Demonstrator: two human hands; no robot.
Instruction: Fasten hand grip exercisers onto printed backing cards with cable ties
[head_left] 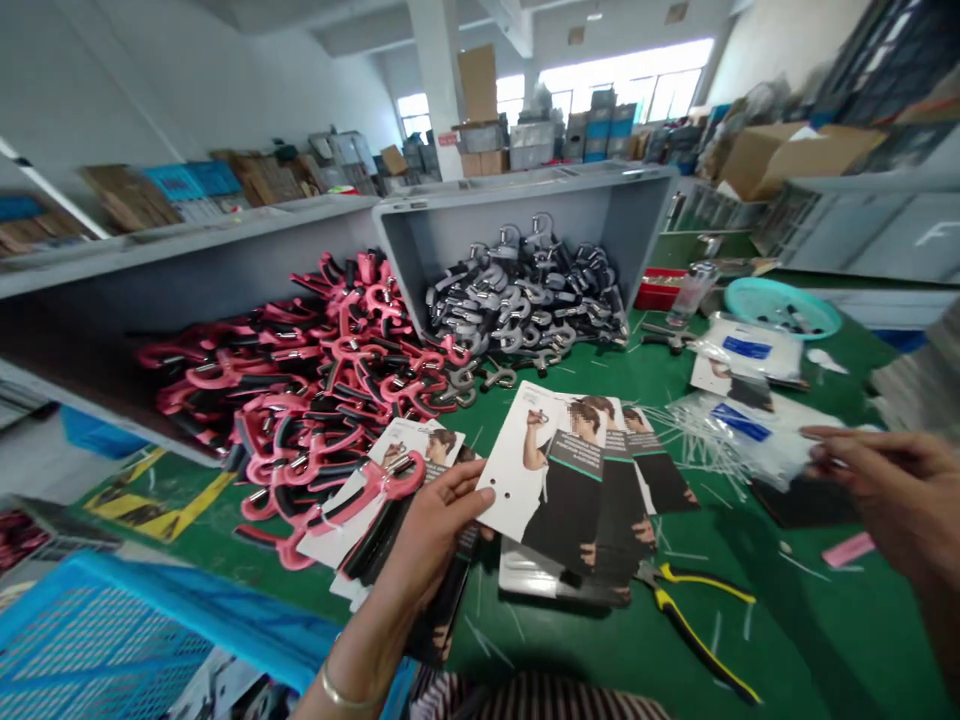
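My left hand [442, 510] pinches the lower left edge of a printed backing card [517, 490] with two punched holes. More such cards [664, 475] lie fanned beneath and beside it. Under my left forearm, a pink and black hand grip [390, 485] rests on other cards. At the right, my right hand [885, 475] has its thumb and fingers closed together at the edge of a clear plastic bag [750, 425] with a blue label; what lies between the fingertips is too small to make out. White cable ties [705, 440] spread out from the bag.
Pink hand grips [322, 370] spill from a tipped grey bin [247, 240]; grey ones [517, 300] fill another bin [637, 220]. Yellow-handled pliers [697, 620] lie in front. A turquoise dish [750, 295] stands behind the bags. A blue basket [112, 630] is at lower left.
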